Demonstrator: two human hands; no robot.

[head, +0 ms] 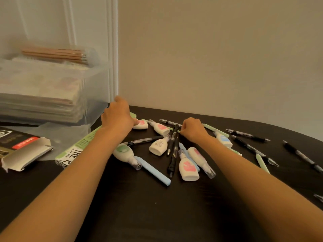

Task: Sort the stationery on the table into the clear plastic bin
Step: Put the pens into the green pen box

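Note:
Correction tapes, black pens and pastel pens lie scattered on the dark table point(157, 215). My left hand point(118, 116) is curled over the far end of a green-edged box point(76, 145). Its thumb presses a pink-label correction tape point(142, 124), and its fingers are hidden behind the hand. My right hand point(194, 129) is curled round a pale green pen point(216, 131) where it crosses a black pen point(174, 137). The clear plastic bin point(90, 81) stands at the back left and holds stacked notebooks and a tube of pencils point(56, 54).
An opened cardboard packet point(26, 152) lies at the left edge. A blue pen point(152, 169) and several correction tapes point(187, 167) sit between my arms. More black pens point(248, 135) lie to the right. A wall runs behind the table.

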